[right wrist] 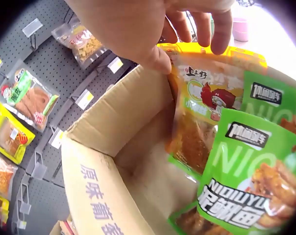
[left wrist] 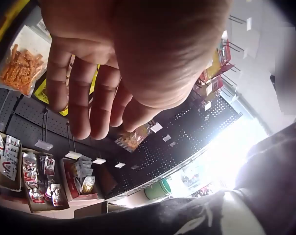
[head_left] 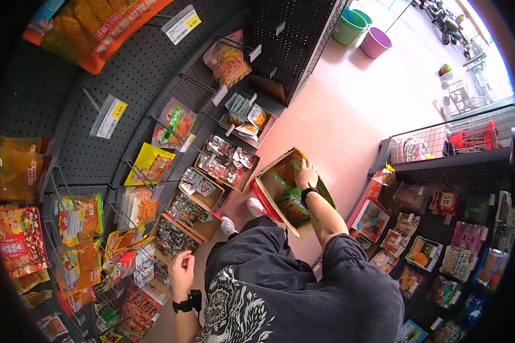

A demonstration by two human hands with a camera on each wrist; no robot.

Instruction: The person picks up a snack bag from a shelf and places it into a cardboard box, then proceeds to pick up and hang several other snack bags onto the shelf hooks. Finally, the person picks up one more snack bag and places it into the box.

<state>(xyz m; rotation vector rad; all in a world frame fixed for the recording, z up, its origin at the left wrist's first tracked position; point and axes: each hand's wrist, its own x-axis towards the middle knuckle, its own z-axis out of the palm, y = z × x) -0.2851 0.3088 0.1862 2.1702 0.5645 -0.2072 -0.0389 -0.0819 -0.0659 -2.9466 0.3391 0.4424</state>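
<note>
My right hand [head_left: 307, 176] reaches into an open cardboard box [right wrist: 121, 110] on the floor. In the right wrist view, its thumb and fingers pinch the top edge of an orange-yellow snack packet [right wrist: 194, 134], which stands upright against the box's inner side. Green snack packets [right wrist: 255, 171] with printed lettering lean in front of and beside it. My left hand [head_left: 182, 270] hangs near the shelf rack with loosely curled fingers [left wrist: 79, 107] and holds nothing. Behind it in the left wrist view is a clear bag of orange strips [left wrist: 23, 68].
On the left, a pegboard rack [head_left: 137, 80] carries hanging snack packets on hooks. Below it, small cartons of sachets [head_left: 229, 163] stand in a row. Another snack rack [head_left: 440, 228] lines the right side. Green and purple buckets [head_left: 376, 43] stand farther along the aisle floor.
</note>
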